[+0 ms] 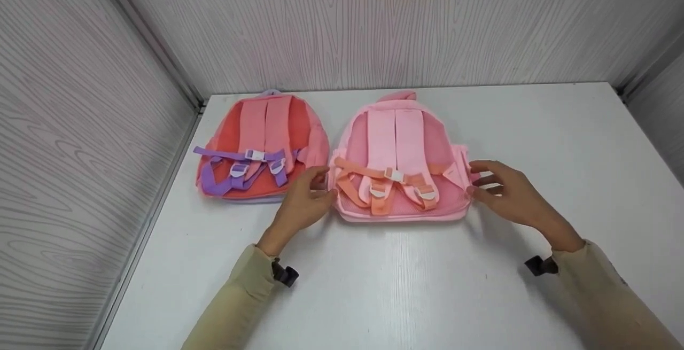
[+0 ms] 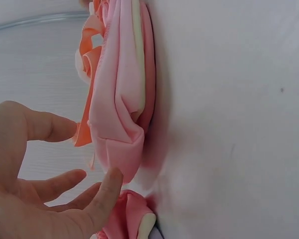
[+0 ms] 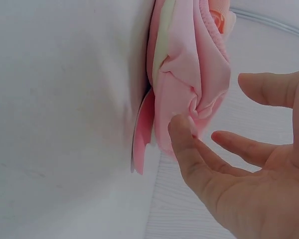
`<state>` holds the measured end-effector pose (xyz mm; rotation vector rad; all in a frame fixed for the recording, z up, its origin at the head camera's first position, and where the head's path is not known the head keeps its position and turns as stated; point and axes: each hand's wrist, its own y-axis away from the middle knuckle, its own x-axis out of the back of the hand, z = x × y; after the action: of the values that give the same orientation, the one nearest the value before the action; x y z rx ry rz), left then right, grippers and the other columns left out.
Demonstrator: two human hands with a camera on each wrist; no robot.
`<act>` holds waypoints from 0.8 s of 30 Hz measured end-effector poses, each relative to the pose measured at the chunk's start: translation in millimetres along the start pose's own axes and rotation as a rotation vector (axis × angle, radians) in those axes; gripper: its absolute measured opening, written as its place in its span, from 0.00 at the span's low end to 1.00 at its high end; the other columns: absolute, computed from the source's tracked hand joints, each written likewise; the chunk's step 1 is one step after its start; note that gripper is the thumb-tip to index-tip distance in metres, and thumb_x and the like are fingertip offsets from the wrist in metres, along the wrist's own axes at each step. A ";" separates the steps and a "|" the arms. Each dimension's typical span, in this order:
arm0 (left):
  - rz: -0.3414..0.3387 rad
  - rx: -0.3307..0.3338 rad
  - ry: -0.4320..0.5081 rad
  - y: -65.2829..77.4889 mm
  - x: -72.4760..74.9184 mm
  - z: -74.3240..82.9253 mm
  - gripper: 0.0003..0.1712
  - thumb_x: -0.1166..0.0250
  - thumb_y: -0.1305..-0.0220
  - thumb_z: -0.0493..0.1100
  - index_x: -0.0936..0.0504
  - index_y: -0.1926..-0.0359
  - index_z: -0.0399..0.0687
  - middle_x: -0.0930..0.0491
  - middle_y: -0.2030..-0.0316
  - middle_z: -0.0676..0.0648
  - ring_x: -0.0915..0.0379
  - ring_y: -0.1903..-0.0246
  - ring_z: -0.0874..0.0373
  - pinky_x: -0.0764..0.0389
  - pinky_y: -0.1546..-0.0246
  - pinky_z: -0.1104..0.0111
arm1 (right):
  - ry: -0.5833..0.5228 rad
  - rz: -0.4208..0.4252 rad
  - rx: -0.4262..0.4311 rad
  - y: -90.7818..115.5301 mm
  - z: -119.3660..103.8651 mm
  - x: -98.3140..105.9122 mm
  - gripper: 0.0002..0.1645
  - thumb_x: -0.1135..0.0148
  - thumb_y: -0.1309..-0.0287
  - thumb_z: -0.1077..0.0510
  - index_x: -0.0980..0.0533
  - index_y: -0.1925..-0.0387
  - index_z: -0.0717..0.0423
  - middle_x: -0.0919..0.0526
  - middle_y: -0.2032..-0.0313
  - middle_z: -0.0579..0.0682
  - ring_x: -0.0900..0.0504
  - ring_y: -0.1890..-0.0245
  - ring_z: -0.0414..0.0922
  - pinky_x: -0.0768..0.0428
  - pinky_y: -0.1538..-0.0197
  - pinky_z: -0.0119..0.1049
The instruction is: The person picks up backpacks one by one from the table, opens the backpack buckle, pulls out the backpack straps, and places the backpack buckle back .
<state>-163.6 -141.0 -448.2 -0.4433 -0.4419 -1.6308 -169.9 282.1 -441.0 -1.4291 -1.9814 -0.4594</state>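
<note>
A light pink backpack lies with its shoulder straps up on the white table, its orange webbing joined by a white buckle. At its left side is my left hand, fingers spread and loosely bent. In the left wrist view a fingertip touches or nearly touches the bag's lower corner, and the thumb is near an orange strap end. My right hand is at the opposite side, its fingers apart. In the right wrist view one fingertip meets the pink side pocket. Neither hand grips the bag.
A coral-red backpack with purple webbing lies straps up just left of the pink one, close to my left hand. Wood-grain panels stand behind and to the sides of the table.
</note>
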 end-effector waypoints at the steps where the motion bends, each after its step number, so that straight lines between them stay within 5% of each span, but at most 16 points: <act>1: 0.009 -0.019 0.001 0.1 1.3 1.0 0.32 0.29 0.30 0.41 0.25 0.28 0.42 0.20 0.39 0.38 0.21 0.40 0.44 0.18 0.36 0.54 | 0.008 0.026 0.021 -0.9 -1.4 0.6 0.31 0.32 0.28 0.60 0.28 0.28 0.62 0.21 0.35 0.64 0.14 0.43 0.62 0.14 0.41 0.43; 6: 0.041 -0.108 -0.019 -0.1 5.1 7.2 0.32 0.29 0.31 0.40 0.25 0.29 0.39 0.20 0.39 0.36 0.23 0.40 0.40 0.21 0.33 0.50 | 0.004 0.129 0.124 -9.2 -7.2 -0.8 0.28 0.30 0.32 0.64 0.24 0.33 0.64 0.19 0.39 0.64 0.15 0.45 0.63 0.23 0.47 0.19; 9: 0.043 -0.127 -0.018 -1.2 4.0 11.9 0.31 0.29 0.31 0.40 0.25 0.29 0.40 0.22 0.35 0.37 0.24 0.38 0.39 0.22 0.32 0.49 | -0.008 0.153 0.161 -15.3 -13.1 -5.0 0.27 0.29 0.34 0.66 0.22 0.35 0.65 0.17 0.41 0.64 0.15 0.46 0.61 0.23 0.47 0.18; 12: 0.037 -0.148 -0.024 -3.4 1.1 16.9 0.31 0.29 0.30 0.41 0.24 0.29 0.41 0.22 0.34 0.38 0.25 0.36 0.40 0.23 0.31 0.49 | -0.007 0.163 0.178 -21.5 -19.0 -11.2 0.26 0.28 0.35 0.66 0.21 0.37 0.65 0.16 0.42 0.62 0.14 0.47 0.58 0.19 0.47 0.25; 18: -0.004 -0.242 -0.079 -11.9 -7.8 23.3 0.31 0.29 0.29 0.44 0.24 0.29 0.41 0.21 0.33 0.41 0.26 0.34 0.43 0.25 0.29 0.46 | -0.025 0.146 0.210 -34.7 -25.9 -26.3 0.25 0.29 0.36 0.68 0.22 0.38 0.68 0.17 0.43 0.65 0.15 0.47 0.61 0.15 0.44 0.58; 24: -0.117 -0.249 -0.148 -18.2 -14.9 36.4 0.32 0.30 0.27 0.50 0.24 0.27 0.46 0.22 0.31 0.46 0.29 0.30 0.46 0.28 0.27 0.48 | -0.055 0.113 0.209 -45.3 -34.2 -36.8 0.24 0.30 0.36 0.68 0.21 0.39 0.67 0.16 0.44 0.64 0.16 0.47 0.60 0.17 0.43 0.63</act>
<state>-179.1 -107.4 -425.7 -0.7395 -0.3816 -1.7816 -194.8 219.3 -437.0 -1.4243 -1.9168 -0.1596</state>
